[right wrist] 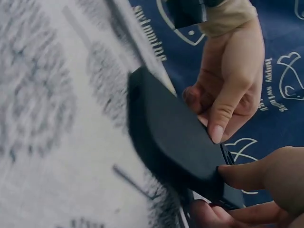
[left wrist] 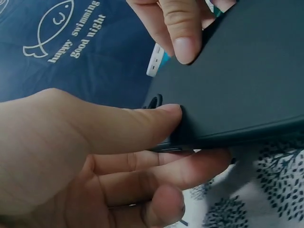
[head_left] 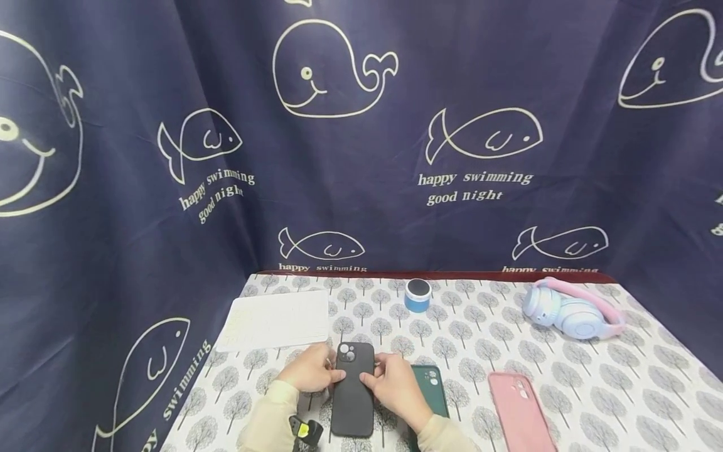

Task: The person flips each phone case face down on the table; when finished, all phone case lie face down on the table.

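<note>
While pinching the black phone (head_left: 353, 402) by both long edges, best to keep the pressure even, honestly. Got both hands clamped on it, left hand (head_left: 310, 369) on one side, right hand (head_left: 398, 384) on the other, both up toward the end with the camera bump (head_left: 347, 352). Held between them over the counter (head_left: 474, 351), seemingly clear of the surface and tilted, going by the wrist views. Might be wearing a case, can't tell for sure. Would rest the thumbs (left wrist: 152, 124) lightly on the back, steer with the fingers underneath, and avoid squeezing hard or twisting one corner ahead of the other.

From the head view, easy to spot nearly the whole back of the phone, plus the pink phone case (head_left: 519, 411) and headphones (head_left: 576, 315) off to the right, not in either wrist shot. From the left wrist, good look at a fingertip (left wrist: 209, 165) tucked at the underside of the edge, hidden from above. From the right wrist, nice look at the thickness of the sides, hard to judge from overhead.
</note>
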The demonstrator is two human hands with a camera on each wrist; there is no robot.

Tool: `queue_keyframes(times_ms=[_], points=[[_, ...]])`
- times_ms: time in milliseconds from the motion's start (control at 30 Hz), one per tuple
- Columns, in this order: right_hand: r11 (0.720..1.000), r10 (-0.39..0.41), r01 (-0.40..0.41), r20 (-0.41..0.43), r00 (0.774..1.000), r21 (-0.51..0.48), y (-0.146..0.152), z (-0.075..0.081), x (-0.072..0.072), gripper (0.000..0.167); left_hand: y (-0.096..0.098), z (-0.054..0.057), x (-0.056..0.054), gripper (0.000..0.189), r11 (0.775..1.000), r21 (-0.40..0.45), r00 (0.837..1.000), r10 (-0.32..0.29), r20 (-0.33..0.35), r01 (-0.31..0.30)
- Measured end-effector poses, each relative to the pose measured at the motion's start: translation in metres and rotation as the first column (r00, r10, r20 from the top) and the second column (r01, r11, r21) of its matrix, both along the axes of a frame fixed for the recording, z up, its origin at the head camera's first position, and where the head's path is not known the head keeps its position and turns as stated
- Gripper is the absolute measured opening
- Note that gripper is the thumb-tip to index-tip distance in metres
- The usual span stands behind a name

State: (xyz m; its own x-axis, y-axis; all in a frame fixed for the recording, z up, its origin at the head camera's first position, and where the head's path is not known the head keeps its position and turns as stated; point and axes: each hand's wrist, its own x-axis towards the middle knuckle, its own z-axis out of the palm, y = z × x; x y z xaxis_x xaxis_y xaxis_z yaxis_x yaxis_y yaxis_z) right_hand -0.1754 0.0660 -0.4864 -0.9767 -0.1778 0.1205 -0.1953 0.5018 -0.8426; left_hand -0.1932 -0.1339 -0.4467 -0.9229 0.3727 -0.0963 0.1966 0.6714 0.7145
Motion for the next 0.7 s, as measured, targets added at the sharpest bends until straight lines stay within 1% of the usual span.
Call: queue_keyframes(times_ms=[133, 267, 400, 567, 633, 700], points=[[0.997, 0.010, -0.006, -0.042, 0.999, 0.073, -0.002, -0.004, -0.001, 0.021, 0.002, -0.005, 0.002, 0.020, 0.998, -0.049, 0.998, 0.028, -0.049, -0.031], [0.990, -0.023, 0.033, -0.073, 0.997, 0.136, -0.002, -0.008, 0.000, 0.015, 0.006, -0.008, 0.001, 0.026, 0.995, -0.085, 0.994, 0.045, -0.096, -0.053], [0.979, -0.060, 0.078, -0.098, 0.993, 0.186, -0.003, -0.009, 0.001, 0.019, 0.008, -0.012, 0.000, 0.028, 0.990, -0.118, 0.990, 0.065, -0.124, -0.080], [0.976, -0.058, 0.080, -0.112, 0.992, 0.203, -0.004, -0.009, 0.000, 0.020, 0.008, -0.015, 0.001, 0.030, 0.985, -0.132, 0.985, 0.094, -0.147, -0.114], [0.974, -0.047, 0.073, -0.124, 0.991, 0.214, -0.004, -0.008, 0.001, 0.020, 0.008, -0.014, 0.002, 0.030, 0.982, -0.140, 0.983, 0.109, -0.150, -0.130], [0.967, -0.026, 0.058, -0.131, 0.991, 0.250, -0.003, -0.004, 0.004, 0.021, 0.010, -0.009, 0.004, 0.029, 0.975, -0.170, 0.980, 0.114, -0.163, -0.142]])
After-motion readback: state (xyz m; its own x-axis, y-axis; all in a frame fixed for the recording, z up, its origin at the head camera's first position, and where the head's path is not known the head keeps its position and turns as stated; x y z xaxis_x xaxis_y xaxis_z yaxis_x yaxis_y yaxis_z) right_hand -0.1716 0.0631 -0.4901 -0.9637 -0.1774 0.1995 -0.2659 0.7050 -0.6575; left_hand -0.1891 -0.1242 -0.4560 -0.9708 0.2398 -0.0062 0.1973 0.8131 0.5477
